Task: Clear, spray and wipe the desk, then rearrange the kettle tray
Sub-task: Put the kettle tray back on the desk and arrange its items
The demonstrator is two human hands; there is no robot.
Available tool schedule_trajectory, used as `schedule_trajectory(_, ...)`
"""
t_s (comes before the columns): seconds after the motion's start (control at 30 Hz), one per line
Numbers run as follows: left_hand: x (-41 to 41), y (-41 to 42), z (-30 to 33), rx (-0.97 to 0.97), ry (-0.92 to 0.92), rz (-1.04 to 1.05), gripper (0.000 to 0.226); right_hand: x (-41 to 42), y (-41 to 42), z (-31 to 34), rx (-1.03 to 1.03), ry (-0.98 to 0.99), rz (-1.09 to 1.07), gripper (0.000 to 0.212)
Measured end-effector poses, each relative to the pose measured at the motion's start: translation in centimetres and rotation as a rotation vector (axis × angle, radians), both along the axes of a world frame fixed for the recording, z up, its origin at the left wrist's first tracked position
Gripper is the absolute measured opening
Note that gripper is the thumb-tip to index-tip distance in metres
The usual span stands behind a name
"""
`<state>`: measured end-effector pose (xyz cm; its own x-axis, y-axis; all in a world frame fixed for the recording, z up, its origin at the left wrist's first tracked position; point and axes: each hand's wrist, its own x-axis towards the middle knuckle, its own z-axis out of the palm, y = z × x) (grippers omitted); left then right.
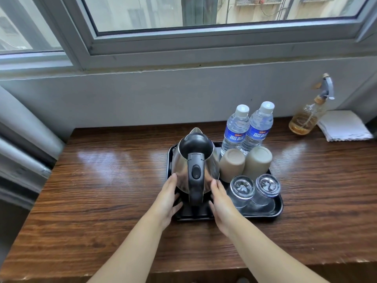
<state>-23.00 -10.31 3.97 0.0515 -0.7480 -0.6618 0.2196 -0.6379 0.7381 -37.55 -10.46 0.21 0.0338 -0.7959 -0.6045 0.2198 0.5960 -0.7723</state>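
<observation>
Head view: both hands' straight fingers (172, 181) flanking the kettle (194, 160), grasping nothing.

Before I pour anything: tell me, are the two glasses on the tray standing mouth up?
No. Both glasses stand upside down on the tray, thick bases facing up.

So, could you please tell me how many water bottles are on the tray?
2: both clear plastic water bottles stand side by side at the black tray's back right corner, left one, right one.
</observation>
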Motion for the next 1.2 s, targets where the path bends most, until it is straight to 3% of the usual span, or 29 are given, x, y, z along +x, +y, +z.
schedule_trajectory(0.2,0.1,0.0,-0.2,-0.017,-0.049,-0.002,0.052,-0.6,0.1,0.6,0.004,0.007,0.018,0.056)
schedule_trajectory(0.37,1.2,-0.2,0.3,-0.094,-0.156,0.153,0.04,-3.3,0.9,4.4,-0.091,0.187,0.14,0.018)
schedule_trajectory(0.6,2.7,-1.4,-1.0,-0.185,-0.324,0.298,0.032,-12.7,-1.0,9.2,-0.522,0.455,-0.179,0.02)
schedule_trajectory(0.73,2.3,-2.3,-2.2,-0.166,-0.29,0.293,0.035,-19.5,-2.9,4.1,-0.368,0.622,-0.364,0.021)
schedule_trajectory(0.8,1.7,-2.5,-2.5,-0.149,-0.212,0.323,0.036,-21.4,-3.1,0.8,-0.232,0.641,-0.338,0.023)
schedule_trajectory(0.97,0.4,-2.1,-3.8,-0.139,-0.121,0.333,0.023,-20.4,-2.7,-2.5,-0.124,0.472,-0.273,0.033)
schedule_trajectory(1.1,-0.1,-1.0,-4.4,-0.214,-0.179,0.365,0.033,-18.6,-2.9,-2.7,-0.168,0.2,-0.34,0.036)
schedule_trajectory(1.2,-0.4,-0.3,-4.7,-0.242,-0.189,0.328,0.035,-17.9,-2.5,-3.3,-0.206,0.145,-0.363,0.04)
